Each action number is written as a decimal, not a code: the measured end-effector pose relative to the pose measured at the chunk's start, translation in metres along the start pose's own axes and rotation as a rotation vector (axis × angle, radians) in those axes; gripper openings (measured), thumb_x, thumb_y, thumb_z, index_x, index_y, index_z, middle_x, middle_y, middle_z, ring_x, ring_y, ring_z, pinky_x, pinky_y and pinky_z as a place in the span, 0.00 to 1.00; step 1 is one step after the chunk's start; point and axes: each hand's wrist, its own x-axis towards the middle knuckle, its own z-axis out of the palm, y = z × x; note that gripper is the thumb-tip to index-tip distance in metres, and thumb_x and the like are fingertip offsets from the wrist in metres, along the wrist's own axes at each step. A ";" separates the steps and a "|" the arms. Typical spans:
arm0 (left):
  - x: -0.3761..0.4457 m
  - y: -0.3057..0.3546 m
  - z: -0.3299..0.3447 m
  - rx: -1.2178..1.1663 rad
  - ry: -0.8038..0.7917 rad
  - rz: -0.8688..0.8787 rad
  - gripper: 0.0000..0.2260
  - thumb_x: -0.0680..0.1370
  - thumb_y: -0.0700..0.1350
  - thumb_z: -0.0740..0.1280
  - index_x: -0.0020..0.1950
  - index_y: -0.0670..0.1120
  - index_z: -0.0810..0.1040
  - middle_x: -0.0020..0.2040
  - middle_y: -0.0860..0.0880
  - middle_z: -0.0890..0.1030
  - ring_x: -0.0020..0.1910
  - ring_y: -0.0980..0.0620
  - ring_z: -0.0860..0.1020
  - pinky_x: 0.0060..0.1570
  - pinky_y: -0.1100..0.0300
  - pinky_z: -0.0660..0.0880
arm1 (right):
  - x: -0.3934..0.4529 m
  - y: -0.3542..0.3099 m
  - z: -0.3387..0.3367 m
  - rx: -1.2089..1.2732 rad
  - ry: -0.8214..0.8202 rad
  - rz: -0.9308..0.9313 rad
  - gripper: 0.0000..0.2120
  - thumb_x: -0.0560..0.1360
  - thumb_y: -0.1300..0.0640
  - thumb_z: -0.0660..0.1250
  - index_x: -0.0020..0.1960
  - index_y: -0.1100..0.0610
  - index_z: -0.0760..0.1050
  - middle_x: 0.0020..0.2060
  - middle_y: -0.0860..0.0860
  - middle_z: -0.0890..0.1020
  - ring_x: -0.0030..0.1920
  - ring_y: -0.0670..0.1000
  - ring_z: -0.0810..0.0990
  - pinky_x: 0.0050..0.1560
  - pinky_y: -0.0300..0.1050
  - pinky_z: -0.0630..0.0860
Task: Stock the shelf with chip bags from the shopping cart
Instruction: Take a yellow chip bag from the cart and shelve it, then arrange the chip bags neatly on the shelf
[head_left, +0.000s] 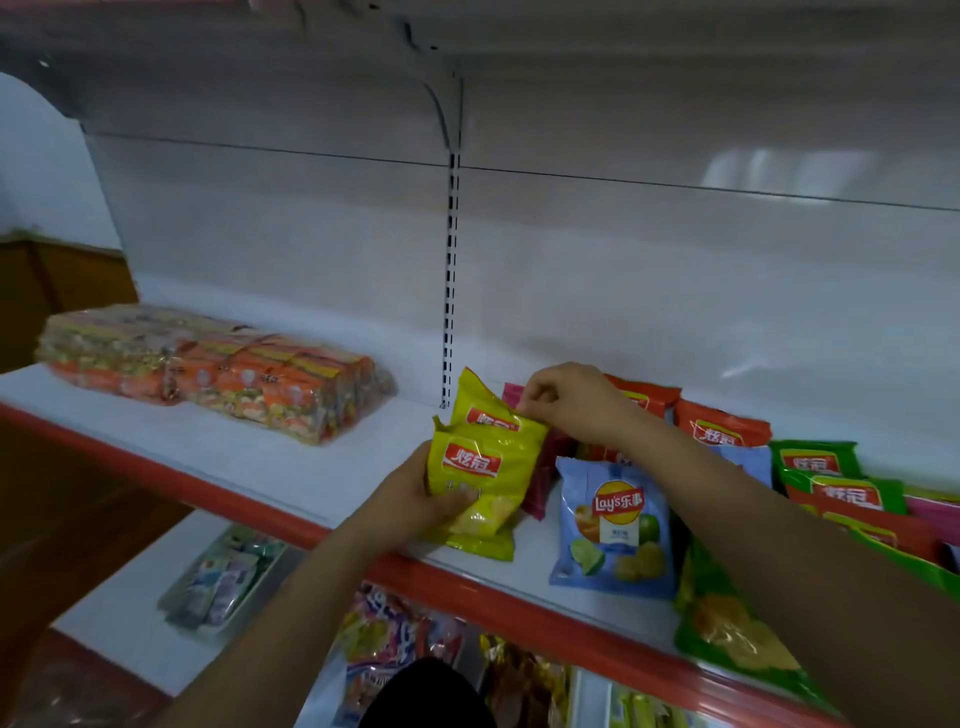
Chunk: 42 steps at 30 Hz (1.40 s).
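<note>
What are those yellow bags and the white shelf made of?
The front yellow bag, gripped by the left hand, looks like thin glossy plastic film: it crinkles and catches light. The shelf looks like painted metal, smooth and matte white with a red front edge, though the blurred picture leaves that open.

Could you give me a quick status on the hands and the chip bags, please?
Left hand grips front yellow bag. Right hand pinches top of rear yellow bag. Both bags on the shelf. Blue bag close beside, not blocking.
</note>
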 end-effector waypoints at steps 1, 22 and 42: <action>0.002 -0.001 0.001 0.018 -0.036 -0.008 0.27 0.70 0.53 0.76 0.67 0.51 0.73 0.59 0.50 0.84 0.56 0.51 0.83 0.59 0.45 0.79 | 0.003 0.005 0.001 -0.053 -0.042 -0.022 0.06 0.75 0.51 0.71 0.46 0.54 0.82 0.40 0.47 0.79 0.42 0.46 0.79 0.39 0.37 0.69; 0.025 0.024 0.036 -0.169 -0.090 -0.184 0.25 0.74 0.46 0.75 0.69 0.49 0.72 0.56 0.50 0.85 0.54 0.49 0.85 0.56 0.49 0.81 | 0.018 0.039 0.007 -0.194 -0.331 0.004 0.22 0.81 0.42 0.57 0.67 0.56 0.73 0.58 0.56 0.80 0.54 0.54 0.79 0.57 0.53 0.77; 0.002 0.056 0.140 1.157 -0.057 0.587 0.47 0.70 0.72 0.62 0.81 0.52 0.47 0.79 0.40 0.60 0.78 0.39 0.59 0.76 0.41 0.53 | -0.081 0.097 -0.058 -0.228 -0.043 0.071 0.11 0.77 0.44 0.66 0.55 0.49 0.78 0.47 0.44 0.79 0.49 0.46 0.78 0.50 0.44 0.75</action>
